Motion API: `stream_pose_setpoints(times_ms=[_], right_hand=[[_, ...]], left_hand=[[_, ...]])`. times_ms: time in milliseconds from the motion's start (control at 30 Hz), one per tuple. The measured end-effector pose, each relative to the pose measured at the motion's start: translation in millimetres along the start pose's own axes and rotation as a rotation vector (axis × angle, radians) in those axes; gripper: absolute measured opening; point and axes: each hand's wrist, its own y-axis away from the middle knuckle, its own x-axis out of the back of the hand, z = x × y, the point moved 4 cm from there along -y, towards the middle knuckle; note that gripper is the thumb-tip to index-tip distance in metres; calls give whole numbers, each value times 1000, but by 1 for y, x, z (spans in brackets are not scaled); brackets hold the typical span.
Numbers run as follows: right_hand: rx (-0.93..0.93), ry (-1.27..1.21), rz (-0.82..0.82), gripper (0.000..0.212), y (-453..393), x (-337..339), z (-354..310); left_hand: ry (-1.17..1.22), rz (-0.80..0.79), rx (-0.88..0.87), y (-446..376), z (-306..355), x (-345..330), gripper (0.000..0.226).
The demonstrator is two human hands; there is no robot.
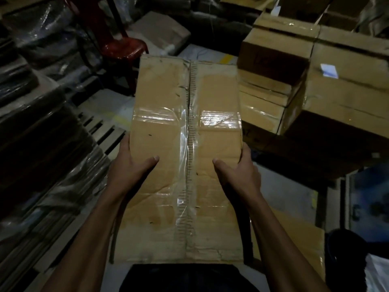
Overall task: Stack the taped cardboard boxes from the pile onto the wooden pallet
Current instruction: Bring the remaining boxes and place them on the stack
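A long brown cardboard box (164,123), sealed with clear tape along its middle seam, is held in front of me above the floor. My left hand (130,165) grips its left side with the thumb lying on top. On the opposite side my right hand (237,167) clasps the box the same way. A wooden pallet (101,127) with pale slats lies on the floor to the left, partly hidden under the box. Taped cardboard boxes (345,85) stand stacked at the upper right.
Plastic-wrapped dark bundles (42,144) are piled along the left. A red plastic chair (117,45) stands at the back. A flat cardboard piece (294,234) lies on the floor at lower right, beside a dark frame (366,199).
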Motion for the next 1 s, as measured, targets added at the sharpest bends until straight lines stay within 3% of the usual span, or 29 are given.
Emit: stream_pose_setpoints(times_ms=[267,600,1000], right_hand=[[-46,-27,80,88,-126,-6,-47],[-200,-52,180,96,-315,-38,-111],[-302,-116,283,94,-486,-23,-140]], left_hand=[[-150,-8,-49,-154,30,-34,83],[-180,-172,-96,-396,69,-81,81],[-166,-356,-170,-593,133,-180,81]])
